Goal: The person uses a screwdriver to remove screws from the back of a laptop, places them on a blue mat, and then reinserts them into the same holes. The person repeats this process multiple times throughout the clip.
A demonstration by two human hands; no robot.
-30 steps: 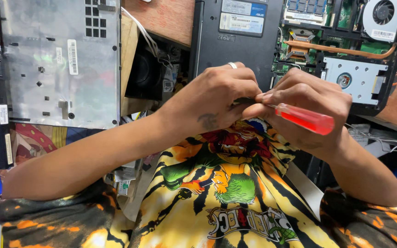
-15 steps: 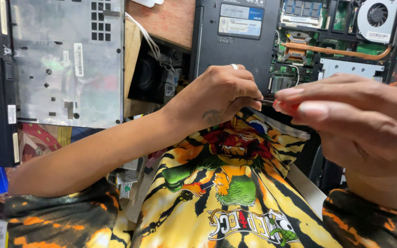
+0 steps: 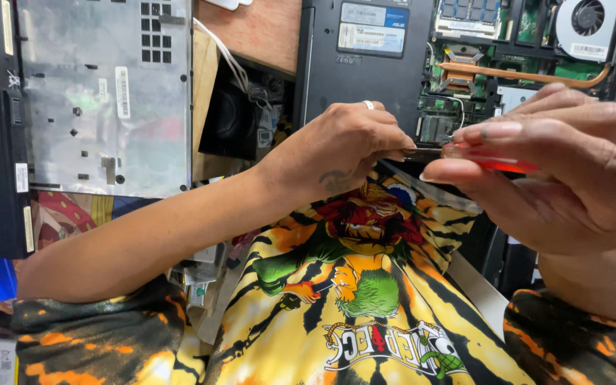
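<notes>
From the head camera I see my right hand (image 3: 557, 171) raised close to the lens, fingers curled around the red translucent handle of a small screwdriver (image 3: 490, 158); the thumb sits under the handle and the index finger lies along its top, so the grip is closed on it. The screwdriver lies roughly level, its dark metal shaft pointing left toward my left hand (image 3: 344, 153). That hand is bunched, fingertips pinched together at the shaft's tip; whether it has hold of the tip itself or some tiny part there I cannot tell, since the fingers hide it. A ring (image 3: 368, 105) shows on one finger of it. Both hands hover above my lap, over a yellow and black printed shirt (image 3: 351, 299). Beyond them an opened laptop (image 3: 465, 64) lies bottom up, its green circuit board, copper heat pipe (image 3: 522, 74) and cooling fan (image 3: 589, 21) exposed. To the left a grey metal cover panel (image 3: 101, 93) rests on the wooden bench (image 3: 251, 32)
</notes>
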